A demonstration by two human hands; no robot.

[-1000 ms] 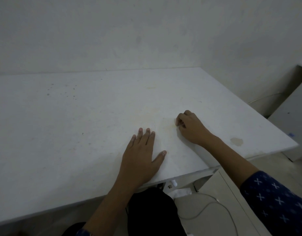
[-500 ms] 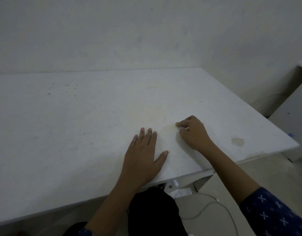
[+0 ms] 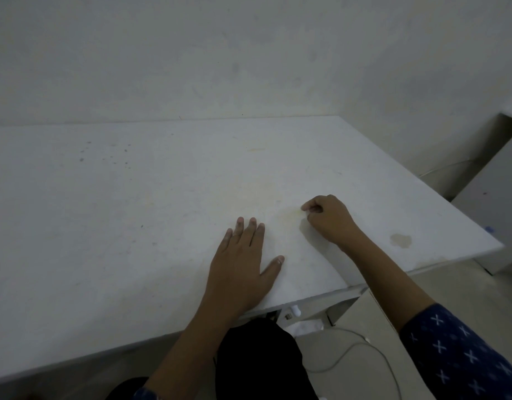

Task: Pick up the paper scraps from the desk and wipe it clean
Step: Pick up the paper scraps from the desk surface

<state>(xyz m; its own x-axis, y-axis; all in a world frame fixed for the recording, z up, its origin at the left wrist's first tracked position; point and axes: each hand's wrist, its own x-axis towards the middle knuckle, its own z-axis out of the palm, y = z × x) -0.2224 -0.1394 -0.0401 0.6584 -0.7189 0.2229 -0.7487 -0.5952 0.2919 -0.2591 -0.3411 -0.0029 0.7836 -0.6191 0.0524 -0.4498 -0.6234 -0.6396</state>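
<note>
Dim, flat, greyish-blue light fills the frame, with no glare and no hard highlight anywhere. The wall [image 3: 249,53] darkens toward the top corners like a vignette, and the desk [image 3: 104,197] is brightest around its middle. Shadows are soft and faint: a weak one lies under the right hand [image 3: 329,220], and the left hand [image 3: 240,264] casts almost none, so the light source is perhaps overhead and diffuse. The wide lens bends the desk's far edge and stretches the sleeve [image 3: 462,353] at the lower right corner. Detail is soft and slightly smeared throughout, with fine speckles on the desk barely resolved.
</note>
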